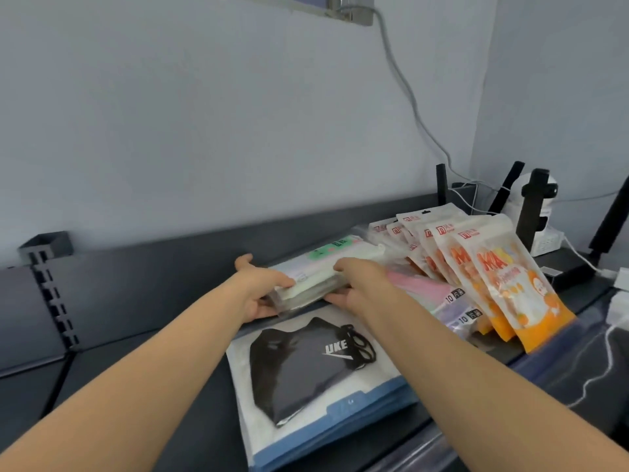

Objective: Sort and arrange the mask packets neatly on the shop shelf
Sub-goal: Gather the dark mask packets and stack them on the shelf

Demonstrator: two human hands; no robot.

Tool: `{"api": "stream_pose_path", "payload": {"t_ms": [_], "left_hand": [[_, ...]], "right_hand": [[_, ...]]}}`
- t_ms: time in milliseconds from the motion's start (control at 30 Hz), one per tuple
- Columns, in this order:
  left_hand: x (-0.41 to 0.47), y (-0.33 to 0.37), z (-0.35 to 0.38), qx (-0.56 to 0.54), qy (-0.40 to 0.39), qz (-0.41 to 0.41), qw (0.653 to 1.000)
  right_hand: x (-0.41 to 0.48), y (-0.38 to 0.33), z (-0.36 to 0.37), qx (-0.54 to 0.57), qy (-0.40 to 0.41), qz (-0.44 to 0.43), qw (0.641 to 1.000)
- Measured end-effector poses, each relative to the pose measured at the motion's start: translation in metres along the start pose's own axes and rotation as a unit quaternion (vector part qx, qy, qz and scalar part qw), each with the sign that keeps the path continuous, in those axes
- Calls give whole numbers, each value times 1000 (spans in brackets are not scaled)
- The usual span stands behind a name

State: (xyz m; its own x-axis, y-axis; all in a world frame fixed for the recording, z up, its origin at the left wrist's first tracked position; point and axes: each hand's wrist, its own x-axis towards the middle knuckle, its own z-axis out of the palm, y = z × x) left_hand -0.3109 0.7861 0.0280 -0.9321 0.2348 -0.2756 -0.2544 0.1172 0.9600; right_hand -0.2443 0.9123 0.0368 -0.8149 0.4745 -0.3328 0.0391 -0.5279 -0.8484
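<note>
Left hand (262, 294) and right hand (359, 287) both grip one stack of clear mask packets (315, 286), fingers curled over its top, thumbs at its near edge; the stack sits between the two hands, its far end reaching past the fingertips; cannot tell if it's lifted off the dark shelf (153, 301). Black mask packet (306, 369) lies flat just nearer than the thumbs, under both wrists; pink and purple packets (439, 294) just beside the right fingers, outward; orange packets (503, 287) fanned and overlapping beyond those, well apart from the fingers.
</note>
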Motion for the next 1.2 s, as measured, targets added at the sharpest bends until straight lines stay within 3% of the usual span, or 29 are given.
{"api": "stream_pose_path", "payload": {"t_ms": [167,233,267,300,367,433,467,500,633,700,833,967,1067,1200], "left_hand": [[1,0,2,41,-26,-16,999],[2,0,3,32,-29,-7,999],[3,0,3,27,-29,-2,999],[2,0,4,27,-29,1,999],[2,0,4,39,-29,10,999],[2,0,4,41,-23,17,999],[1,0,4,44,-22,19,999],[0,-2,4,59,-22,26,998],[1,-11,-13,237,-19,111,965],[-3,-14,-29,326,-30,114,938],[-14,-21,-60,468,-78,36,880],[-24,-23,-74,467,-114,12,877],[-29,-19,-74,476,-123,-4,871],[-31,-20,-72,480,-121,-15,869]], "right_hand": [[-24,-27,-27,-125,-27,-70,989],[-21,-41,-40,-228,-6,-152,962],[-17,-48,-44,-301,-3,-212,930],[-13,-54,-47,-391,-13,-278,878],[3,-60,-52,-589,-46,-378,713],[26,-55,-58,-744,-66,-377,547],[36,-49,-60,-788,-76,-352,499],[42,-44,-62,-813,-88,-325,474],[51,-32,-69,-820,-92,-304,476],[48,-33,-69,-808,-93,-316,489],[28,-44,-68,-720,-85,-377,576],[-16,-53,-75,-611,-57,-424,667],[-51,-47,-91,-609,-86,-380,691],[-82,-25,-104,-637,-188,-179,726]]}}
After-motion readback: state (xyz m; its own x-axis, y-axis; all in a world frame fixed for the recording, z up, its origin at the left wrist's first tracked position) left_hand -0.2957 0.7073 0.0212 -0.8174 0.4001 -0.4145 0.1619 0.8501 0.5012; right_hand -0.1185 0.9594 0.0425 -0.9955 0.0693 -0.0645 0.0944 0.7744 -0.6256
